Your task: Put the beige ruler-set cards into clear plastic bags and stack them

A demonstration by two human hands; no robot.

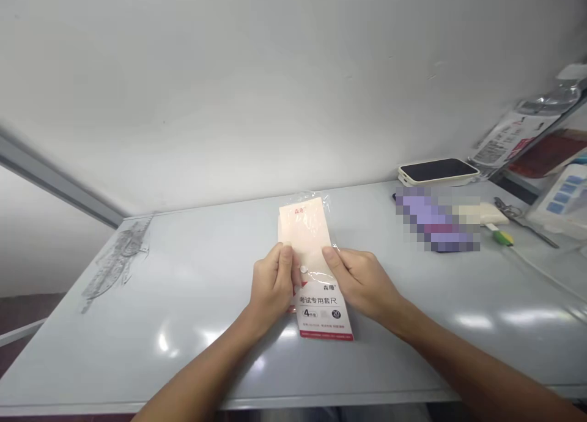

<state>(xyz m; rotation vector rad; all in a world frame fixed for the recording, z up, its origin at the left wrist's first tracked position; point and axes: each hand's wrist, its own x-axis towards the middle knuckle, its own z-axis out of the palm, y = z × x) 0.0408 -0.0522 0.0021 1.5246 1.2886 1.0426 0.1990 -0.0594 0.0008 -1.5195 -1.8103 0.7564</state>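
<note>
In the middle of the head view I hold a ruler set packet (307, 232) between both hands, just above the table. It is a pale pink sleeve in clear film, with a white and red printed label towards me. My left hand (274, 282) is closed on its left edge, thumb on top. On the opposite edge my right hand (367, 282) grips it, thumb on the front and fingers behind. A second pink layer shows at the left behind the front one. Clear plastic rulers (120, 254) with dark markings lie at the table's left side.
The grey table (192, 244) meets a pale wall behind. At the right are a phone (438, 170), a blurred-out purple item (431, 220), scissors (527, 223), a white cable (541, 263), a tilted water bottle (523, 128) and a clear box (562, 196).
</note>
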